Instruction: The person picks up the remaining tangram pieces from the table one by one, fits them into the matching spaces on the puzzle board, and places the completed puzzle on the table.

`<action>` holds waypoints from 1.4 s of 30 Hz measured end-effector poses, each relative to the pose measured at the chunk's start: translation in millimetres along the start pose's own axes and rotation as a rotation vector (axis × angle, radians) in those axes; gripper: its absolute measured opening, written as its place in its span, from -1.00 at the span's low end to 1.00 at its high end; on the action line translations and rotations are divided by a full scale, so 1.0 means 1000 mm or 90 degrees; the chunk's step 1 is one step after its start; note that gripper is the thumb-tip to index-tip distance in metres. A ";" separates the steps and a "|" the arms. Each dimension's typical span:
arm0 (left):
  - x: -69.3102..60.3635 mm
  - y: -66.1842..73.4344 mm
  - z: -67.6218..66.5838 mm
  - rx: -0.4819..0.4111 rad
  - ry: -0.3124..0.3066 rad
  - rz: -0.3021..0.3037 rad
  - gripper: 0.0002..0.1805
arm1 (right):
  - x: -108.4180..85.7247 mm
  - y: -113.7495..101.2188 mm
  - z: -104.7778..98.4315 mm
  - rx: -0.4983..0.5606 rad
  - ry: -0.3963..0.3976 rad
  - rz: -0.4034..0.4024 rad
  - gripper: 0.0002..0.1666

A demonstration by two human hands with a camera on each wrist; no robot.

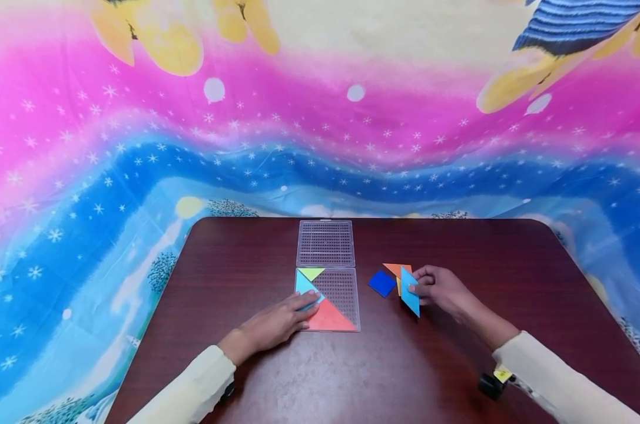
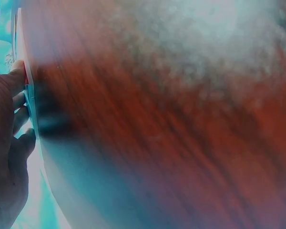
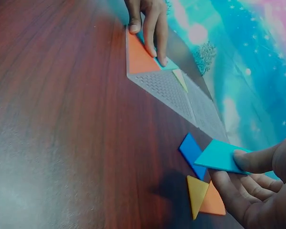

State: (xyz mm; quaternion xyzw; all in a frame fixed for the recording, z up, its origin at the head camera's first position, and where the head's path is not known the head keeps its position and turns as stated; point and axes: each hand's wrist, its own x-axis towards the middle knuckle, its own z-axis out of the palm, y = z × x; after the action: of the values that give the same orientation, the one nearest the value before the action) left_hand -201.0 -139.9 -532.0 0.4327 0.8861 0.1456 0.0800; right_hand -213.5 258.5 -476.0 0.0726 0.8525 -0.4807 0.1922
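Note:
My left hand (image 1: 282, 318) lies with extended fingers on a light-blue tangram piece (image 1: 304, 284) and a coral triangle (image 1: 330, 318) in the lower half of a clear plastic case (image 1: 343, 288). A light-green triangle (image 1: 312, 273) sits at that half's upper left. Right of the case, my right hand (image 1: 444, 291) pinches a light-blue four-sided tangram piece (image 3: 224, 156) between thumb and fingers, raised above the table. Below it lie a dark-blue square (image 1: 382, 284), an orange triangle (image 3: 213, 201) and a yellow triangle (image 3: 197, 194). The left fingers hide part of the pieces under them.
The case's other half (image 1: 326, 243) lies open flat toward the far edge of the dark wooden table (image 1: 235, 253). A colourful patterned cloth (image 1: 298, 129) hangs behind the table. The left wrist view shows mostly blurred tabletop.

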 end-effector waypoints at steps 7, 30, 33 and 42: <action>0.000 0.000 -0.001 -0.006 -0.003 -0.001 -0.45 | 0.001 -0.016 0.005 0.004 -0.022 -0.021 -0.51; -0.003 -0.002 0.003 0.017 0.040 0.030 -0.46 | 0.007 -0.033 0.027 0.014 -0.020 -0.045 -0.58; -0.002 -0.002 0.002 0.018 0.039 0.032 -0.46 | 0.010 -0.035 0.030 0.013 -0.012 -0.043 -0.59; 0.000 -0.003 0.003 0.025 0.052 0.049 -0.46 | 0.017 -0.042 0.043 0.033 0.000 -0.041 -0.68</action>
State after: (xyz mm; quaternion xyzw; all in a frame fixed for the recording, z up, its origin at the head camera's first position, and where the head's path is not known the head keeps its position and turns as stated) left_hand -202.3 -141.1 -535.4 0.4618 0.8740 0.1483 0.0298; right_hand -230.3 198.9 -469.8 0.0497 0.8418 -0.5083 0.1748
